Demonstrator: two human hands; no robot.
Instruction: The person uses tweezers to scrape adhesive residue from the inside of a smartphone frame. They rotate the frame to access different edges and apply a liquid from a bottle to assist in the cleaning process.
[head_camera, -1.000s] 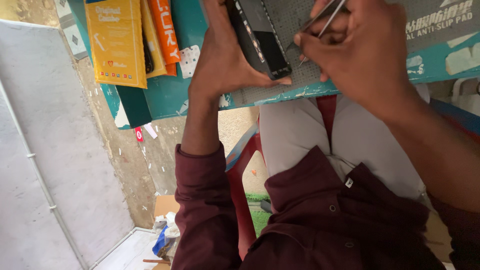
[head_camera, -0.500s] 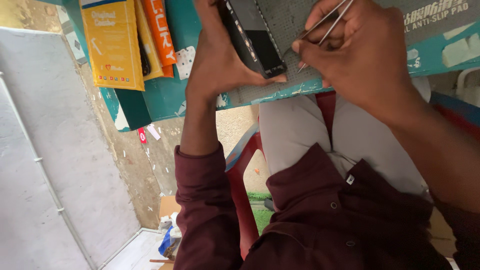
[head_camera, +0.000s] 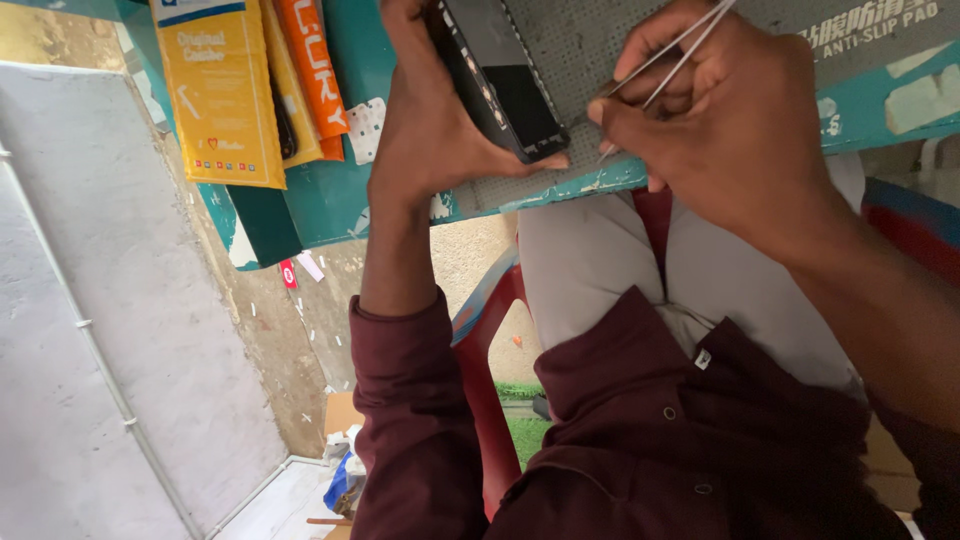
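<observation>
My left hand (head_camera: 425, 120) grips a black phone (head_camera: 500, 85) by its edge, tilted up over a grey anti-slip mat (head_camera: 570, 45) near the front edge of a teal table (head_camera: 330, 200). My right hand (head_camera: 725, 120) pinches thin metal tweezers (head_camera: 665, 50) just right of the phone, their tips pointing down towards the mat beside the phone's lower corner. Both arms wear dark red sleeves. The phone's upper part is cut off by the frame.
Yellow and orange flat packages (head_camera: 225, 95) lie on the table's left part, with a dark flat item under them. Below the table edge are my light trousers (head_camera: 620, 270), a red chair (head_camera: 490, 380), a rough concrete floor and a grey wall (head_camera: 130, 330).
The view has drifted slightly; both hands stay at the phone. The right hand with the tweezers has shifted a little lower and closer to the phone's corner.
</observation>
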